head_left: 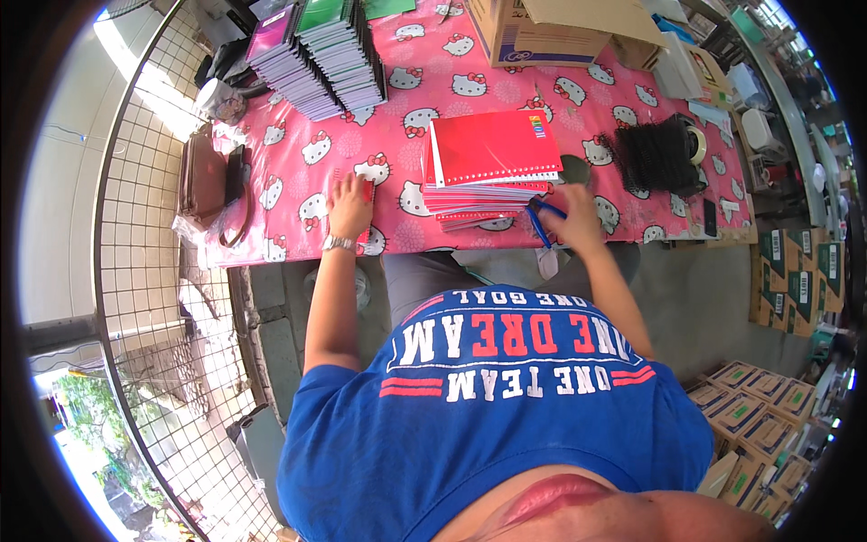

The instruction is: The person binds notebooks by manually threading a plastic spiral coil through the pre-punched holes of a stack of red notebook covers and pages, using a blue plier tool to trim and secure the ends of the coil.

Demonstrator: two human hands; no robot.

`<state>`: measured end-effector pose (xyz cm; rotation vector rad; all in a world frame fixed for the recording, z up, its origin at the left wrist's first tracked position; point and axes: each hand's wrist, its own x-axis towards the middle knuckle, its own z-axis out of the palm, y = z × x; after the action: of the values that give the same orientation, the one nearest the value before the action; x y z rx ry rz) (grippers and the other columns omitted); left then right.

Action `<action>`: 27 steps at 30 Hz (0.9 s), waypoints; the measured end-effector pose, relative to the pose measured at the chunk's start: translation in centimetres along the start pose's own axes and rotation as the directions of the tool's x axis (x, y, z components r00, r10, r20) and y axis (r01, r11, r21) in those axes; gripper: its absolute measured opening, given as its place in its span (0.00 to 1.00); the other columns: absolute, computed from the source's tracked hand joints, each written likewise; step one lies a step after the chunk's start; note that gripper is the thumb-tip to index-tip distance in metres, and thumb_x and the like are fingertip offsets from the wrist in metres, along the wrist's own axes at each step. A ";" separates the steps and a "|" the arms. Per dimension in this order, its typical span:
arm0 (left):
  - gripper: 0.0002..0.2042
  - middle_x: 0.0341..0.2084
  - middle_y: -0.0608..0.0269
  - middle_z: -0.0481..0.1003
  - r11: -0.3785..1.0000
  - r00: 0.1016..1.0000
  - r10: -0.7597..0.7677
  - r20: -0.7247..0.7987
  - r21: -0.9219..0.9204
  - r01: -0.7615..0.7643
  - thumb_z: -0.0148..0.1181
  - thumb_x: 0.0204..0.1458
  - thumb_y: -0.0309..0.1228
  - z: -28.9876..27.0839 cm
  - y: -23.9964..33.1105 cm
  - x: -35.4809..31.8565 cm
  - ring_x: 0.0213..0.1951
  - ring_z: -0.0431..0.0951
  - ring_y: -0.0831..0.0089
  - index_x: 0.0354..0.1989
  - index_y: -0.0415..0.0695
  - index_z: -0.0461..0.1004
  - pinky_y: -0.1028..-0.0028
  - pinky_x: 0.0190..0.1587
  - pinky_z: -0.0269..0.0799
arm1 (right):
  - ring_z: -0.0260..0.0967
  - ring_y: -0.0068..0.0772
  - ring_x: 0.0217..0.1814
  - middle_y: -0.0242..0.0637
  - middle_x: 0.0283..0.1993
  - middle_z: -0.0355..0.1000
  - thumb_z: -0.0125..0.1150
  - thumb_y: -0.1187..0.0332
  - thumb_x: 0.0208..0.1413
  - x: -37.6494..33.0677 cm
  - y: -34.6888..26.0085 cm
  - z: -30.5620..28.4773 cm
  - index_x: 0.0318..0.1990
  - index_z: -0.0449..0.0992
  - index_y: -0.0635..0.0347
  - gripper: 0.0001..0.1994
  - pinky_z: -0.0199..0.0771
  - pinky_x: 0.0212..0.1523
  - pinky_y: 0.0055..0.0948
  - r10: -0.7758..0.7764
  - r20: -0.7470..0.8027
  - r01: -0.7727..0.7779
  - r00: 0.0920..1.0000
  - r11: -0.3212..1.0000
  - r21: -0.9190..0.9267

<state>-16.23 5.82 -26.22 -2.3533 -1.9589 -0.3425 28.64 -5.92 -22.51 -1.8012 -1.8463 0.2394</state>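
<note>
A stack of red spiral notebooks (495, 149) lies in front of me on the pink table, its top cover facing up. At the front right corner of the stack, my right hand (576, 217) grips blue-handled pliers (542, 219). Their jaws are too small to make out. To the left of the stack, my left hand (349, 210) lies flat near the table's front edge, fingers slightly apart. A narrow red piece (366, 226) shows beside and under this palm; most of it is hidden, so I cannot tell its kind.
Tall stacks of notebooks (339, 68) with dark bindings stand at the back left. An open cardboard box (551, 41) sits at the back. Black binding coils (652, 155) and a tape roll (695, 144) lie right. A brown bag (202, 176) rests at the left edge.
</note>
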 end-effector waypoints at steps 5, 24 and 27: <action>0.17 0.61 0.51 0.67 0.972 0.977 -0.212 -0.014 -0.102 0.209 0.56 0.56 0.32 -4.5 -0.5 -0.1 0.61 0.67 0.45 0.55 0.48 0.74 0.53 0.62 0.63 | 0.71 0.48 0.50 0.43 0.43 0.71 0.65 0.62 0.53 5.3 10.9 -2.8 0.42 0.75 0.58 0.13 0.74 0.48 0.44 0.129 -0.352 -0.266 0.927 0.887 -0.377; 0.16 0.36 0.61 0.76 0.621 0.687 0.716 -0.123 -0.338 -0.708 0.59 0.50 0.24 -27.0 18.8 4.1 0.40 0.77 0.61 0.49 0.46 0.74 0.64 0.42 0.77 | 0.71 0.24 0.33 0.36 0.39 0.72 0.51 0.64 0.68 8.1 -3.5 -14.1 0.53 0.75 0.61 0.14 0.72 0.36 0.25 0.228 -0.173 -0.095 0.958 0.824 0.559; 0.11 0.34 0.58 0.77 0.726 0.775 0.611 -0.159 -0.278 -0.629 0.55 0.53 0.24 -28.0 19.5 5.2 0.39 0.77 0.57 0.45 0.44 0.73 0.60 0.45 0.72 | 0.58 0.11 0.26 0.28 0.37 0.70 0.42 0.62 0.71 5.7 -11.7 -14.7 0.62 0.70 0.60 0.19 0.60 0.26 0.15 0.161 -0.119 -0.007 0.980 0.622 0.783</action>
<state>0.03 1.86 3.96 -2.9728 -1.0195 -0.6964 25.95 -4.98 -3.08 -1.2156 -1.2125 0.7669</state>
